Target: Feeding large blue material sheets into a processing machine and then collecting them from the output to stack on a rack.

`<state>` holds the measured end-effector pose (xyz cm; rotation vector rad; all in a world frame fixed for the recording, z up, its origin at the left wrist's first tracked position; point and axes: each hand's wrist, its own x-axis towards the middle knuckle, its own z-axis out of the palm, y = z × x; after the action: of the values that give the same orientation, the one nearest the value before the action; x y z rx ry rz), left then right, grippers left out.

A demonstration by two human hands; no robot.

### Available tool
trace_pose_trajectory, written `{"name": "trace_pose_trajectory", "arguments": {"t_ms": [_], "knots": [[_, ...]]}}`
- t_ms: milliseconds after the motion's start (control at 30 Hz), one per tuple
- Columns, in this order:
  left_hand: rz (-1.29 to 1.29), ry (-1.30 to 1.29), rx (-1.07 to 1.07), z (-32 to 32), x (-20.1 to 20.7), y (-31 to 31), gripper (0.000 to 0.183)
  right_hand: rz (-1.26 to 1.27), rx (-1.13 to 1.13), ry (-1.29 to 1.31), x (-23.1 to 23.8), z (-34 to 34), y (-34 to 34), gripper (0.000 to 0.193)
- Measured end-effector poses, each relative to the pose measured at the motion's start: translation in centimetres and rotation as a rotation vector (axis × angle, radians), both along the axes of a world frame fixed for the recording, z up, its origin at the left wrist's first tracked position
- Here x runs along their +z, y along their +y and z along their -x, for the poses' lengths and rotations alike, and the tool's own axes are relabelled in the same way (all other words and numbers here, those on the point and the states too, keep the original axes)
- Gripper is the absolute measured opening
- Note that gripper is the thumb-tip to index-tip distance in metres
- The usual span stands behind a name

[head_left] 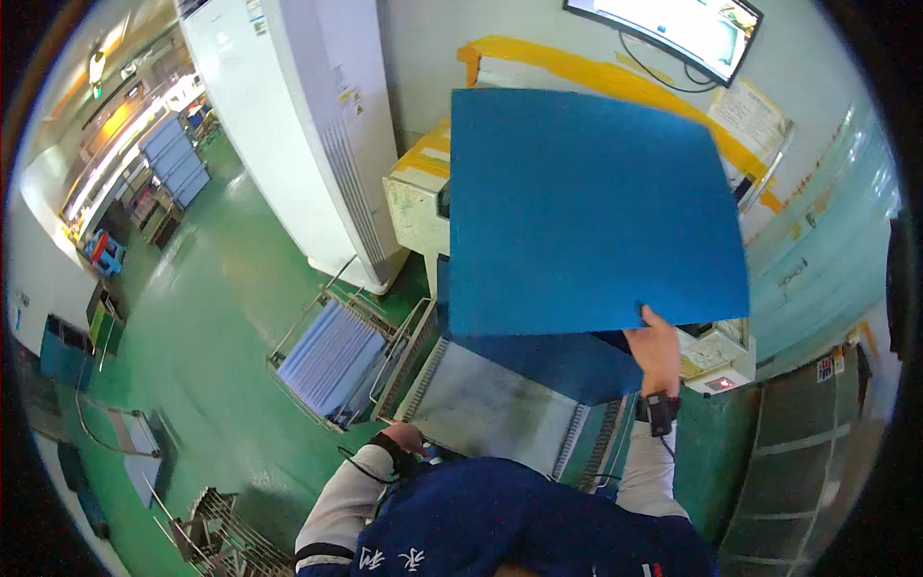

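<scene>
In the head view, a blue panel (596, 207) is held up by the right grip (654, 348), pinched at its lower edge; much of the yellow-taped equipment (418, 210) is hidden behind. The left grip (406, 439) is seen beside a slotted rack (423, 382), its hold unclear. Farther left, pale sheets (327, 361) are racked near a white cabinet (269, 125).

From your left hand (408, 439), you have a passage toward nine o'clock over the green floor (221, 385), between the wire rack (369, 312) of pale sheets at half past ten and the metal rack (231, 540) at eight. From your right hand (657, 352), the blue sheet (596, 212) blocks eleven o'clock; translucent sheeting (812, 274) stands at two.
</scene>
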<state>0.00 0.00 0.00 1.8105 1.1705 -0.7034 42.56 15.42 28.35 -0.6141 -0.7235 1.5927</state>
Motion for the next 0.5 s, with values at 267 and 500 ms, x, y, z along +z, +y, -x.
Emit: {"name": "trace_pose_trajectory", "arguments": {"t_ms": [267,500], "knots": [[0.027,-0.043,0.167,0.8,-0.9,-0.4,0.06,0.284,-0.191,0.215,-7.3,1.4,4.4,0.012],[-0.061,-0.104,0.134,0.8,-1.1,-1.0,0.076,0.323,-0.194,0.166,-8.0,2.8,5.5,0.016]]}}
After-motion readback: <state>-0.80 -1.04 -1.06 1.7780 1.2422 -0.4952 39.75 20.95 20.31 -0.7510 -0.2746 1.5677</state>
